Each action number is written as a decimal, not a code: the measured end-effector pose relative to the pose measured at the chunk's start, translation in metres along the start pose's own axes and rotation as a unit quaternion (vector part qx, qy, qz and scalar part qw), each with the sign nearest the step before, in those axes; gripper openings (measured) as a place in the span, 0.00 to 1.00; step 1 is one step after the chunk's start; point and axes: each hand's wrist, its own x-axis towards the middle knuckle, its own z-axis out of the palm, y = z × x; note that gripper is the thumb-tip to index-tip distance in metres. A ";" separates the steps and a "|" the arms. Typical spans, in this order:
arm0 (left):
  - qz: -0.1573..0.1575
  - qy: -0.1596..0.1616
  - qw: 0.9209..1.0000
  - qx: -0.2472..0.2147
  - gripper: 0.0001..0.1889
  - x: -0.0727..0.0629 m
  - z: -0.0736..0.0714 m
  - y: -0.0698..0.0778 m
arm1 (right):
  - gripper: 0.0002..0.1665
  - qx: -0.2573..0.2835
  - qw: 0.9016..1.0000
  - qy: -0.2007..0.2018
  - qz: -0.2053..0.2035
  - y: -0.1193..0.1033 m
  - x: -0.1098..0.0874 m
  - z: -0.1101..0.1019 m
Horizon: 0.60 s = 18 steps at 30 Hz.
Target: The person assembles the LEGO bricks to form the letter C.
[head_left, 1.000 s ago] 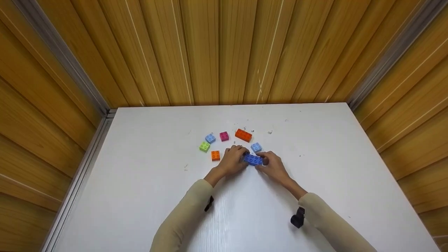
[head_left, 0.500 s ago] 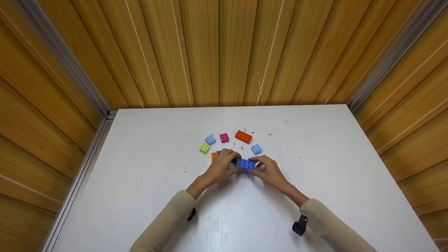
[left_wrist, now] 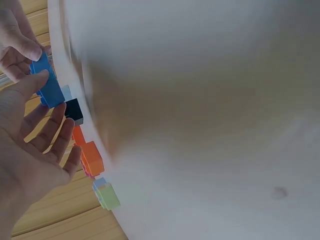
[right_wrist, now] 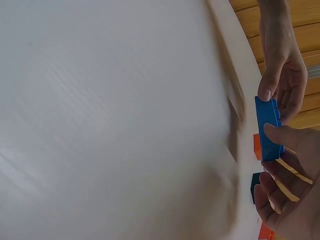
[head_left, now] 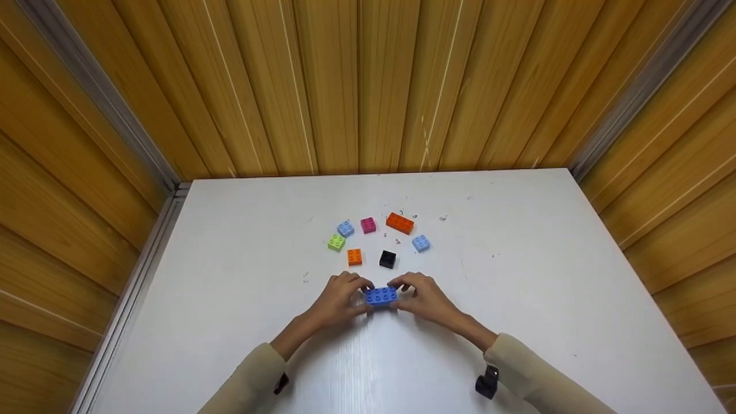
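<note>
A blue building brick with two rows of studs is held between both hands, studs up, near the middle of the table. My left hand pinches its left end between thumb and fingers. At the opposite end, my right hand grips it the same way. In the left wrist view the blue brick shows its smooth long side with a thumb pressed on it. Just beyond the hands lie a small black brick and a small orange brick.
Farther back on the white table is an arc of loose bricks: lime green, light blue, magenta, a longer red-orange one and another light blue brick. Wood-look panels wall the back and sides.
Both hands have brought the blue brick toward the body and to the left. The black and orange bricks, earlier covered by the left hand, are now in full view.
</note>
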 end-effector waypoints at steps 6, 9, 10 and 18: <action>-0.006 -0.003 1.000 0.020 0.20 -0.006 0.004 -0.004 | 0.22 -0.004 1.000 -0.015 -0.018 0.003 -0.002 0.007; -0.007 -0.008 1.000 0.029 0.20 -0.006 0.006 -0.005 | 0.22 -0.004 1.000 -0.016 -0.024 0.005 -0.003 0.009; -0.007 -0.009 0.999 0.032 0.20 -0.005 0.006 -0.005 | 0.22 -0.003 1.000 -0.014 -0.024 0.005 -0.003 0.009; -0.013 -0.008 0.999 0.036 0.20 -0.001 0.008 -0.006 | 0.22 -0.012 1.000 -0.015 -0.007 0.009 -0.003 0.010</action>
